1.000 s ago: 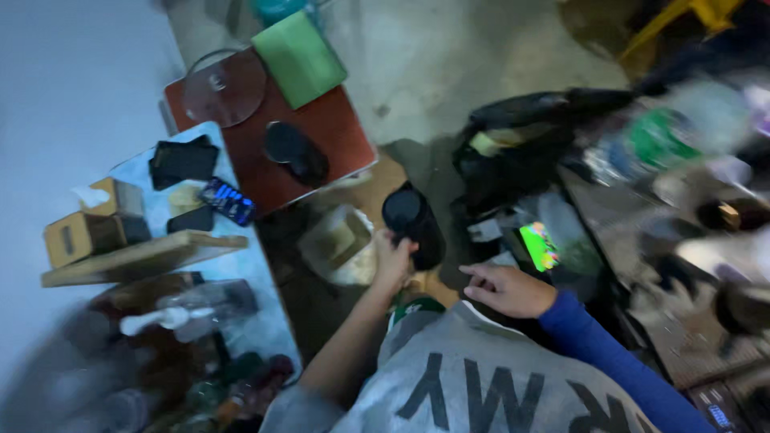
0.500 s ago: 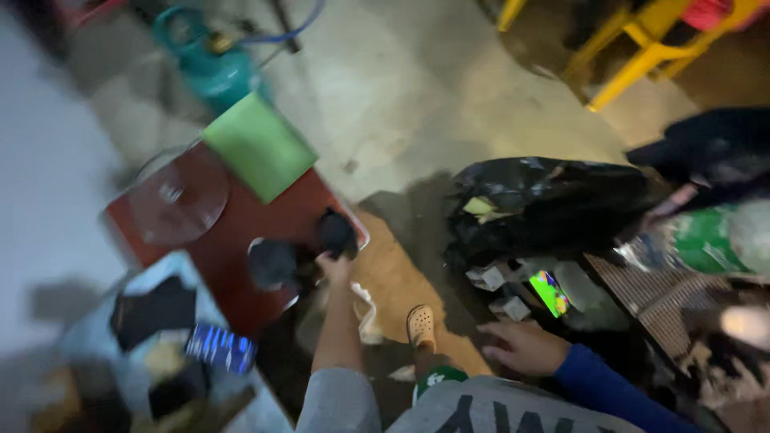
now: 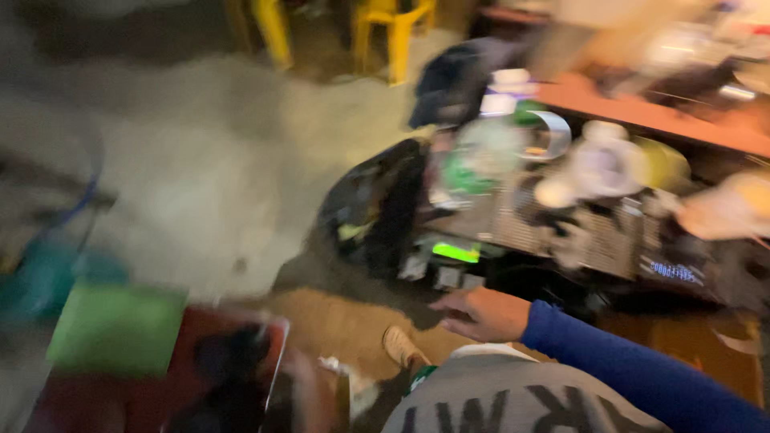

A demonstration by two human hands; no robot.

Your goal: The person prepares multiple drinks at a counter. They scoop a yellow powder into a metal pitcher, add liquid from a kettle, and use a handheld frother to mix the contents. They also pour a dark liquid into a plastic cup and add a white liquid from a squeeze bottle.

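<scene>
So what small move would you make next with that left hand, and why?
Probably let go and draw the left hand back. It appears to rest by the blurred black object on the dark red tabletop, though blur hides the fingers; the right hand hovers free.

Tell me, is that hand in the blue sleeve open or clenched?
Open. The right hand hovers palm down with fingers loosely extended, holding nothing, near a small device with a glowing green screen.

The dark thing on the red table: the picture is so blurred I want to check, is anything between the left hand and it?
Nothing visible. The left hand sits right at the dark thing on the red table; blur hides whether they touch.
</scene>
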